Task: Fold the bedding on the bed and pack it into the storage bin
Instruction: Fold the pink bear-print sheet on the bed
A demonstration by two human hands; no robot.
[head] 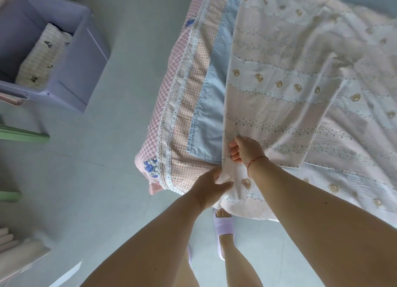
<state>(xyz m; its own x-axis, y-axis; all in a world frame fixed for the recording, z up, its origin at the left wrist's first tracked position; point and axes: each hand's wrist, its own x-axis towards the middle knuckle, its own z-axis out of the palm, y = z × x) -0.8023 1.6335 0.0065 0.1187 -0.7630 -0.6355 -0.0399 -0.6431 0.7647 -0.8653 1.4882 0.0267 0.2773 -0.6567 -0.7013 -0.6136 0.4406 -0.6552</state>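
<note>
Two hands: both on the near corner of the bear-print sheet [290,78], at the foot of the bed [169,106].
Left hand [211,184]: I see its fingers curled into a bunch of the sheet's edge where it spills over the bed's corner.
Right hand [247,149]: its fingers are clamped on the sheet's long edge just above the left hand, knuckles up.
Sheet: spread loose and rumpled across the bed, partly over a light blue layer [211,106]; not yet folded, by my reading.
Storage bin [86,56]: lilac, on the floor well left of the bed, already holding a folded checked piece [43,56].
Risk, slipping: the bunched left grip may hold several layers; a pull could drag the blue layer along.
Risk, skew: the far side lies wrinkled, so I judge any fold taken from this corner could come out crooked.
Risk, floor: the hanging part near the slipper [224,224] could trail on the floor.
</note>
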